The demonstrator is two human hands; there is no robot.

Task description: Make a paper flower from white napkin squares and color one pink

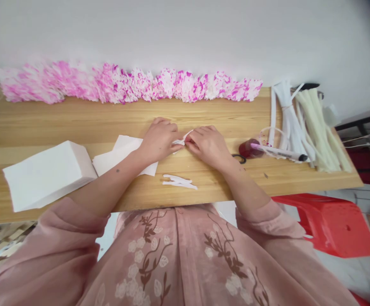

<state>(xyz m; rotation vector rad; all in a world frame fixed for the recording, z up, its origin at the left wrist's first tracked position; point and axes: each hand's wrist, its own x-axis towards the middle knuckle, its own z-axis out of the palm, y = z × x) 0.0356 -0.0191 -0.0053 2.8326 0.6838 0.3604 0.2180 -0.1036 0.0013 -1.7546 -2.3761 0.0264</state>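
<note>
Pinching a small, gathered piece of thin white paper between their fingertips, the left hand and the right hand met near the middle of a pale wood-grain tabletop. Both hands grasped that same piece, one at each end, the fingers partly hiding it. Just below, nearer the person's body, lay a few narrow, folded white paper strips. Flat white paper sheets spread partly beneath the left forearm, and beside them stood a thick, blocky white paper stack. Along the wall ran a long row of ruffled pink-and-white bunches. Near the right forearm sat a small container with dark red contents, with a white-barrelled, black-tipped marker beside it. Farther right lay a tied bundle of white strips and a cream-yellow bundle of strips. A red plastic stool stood below the tabletop's right side.
</note>
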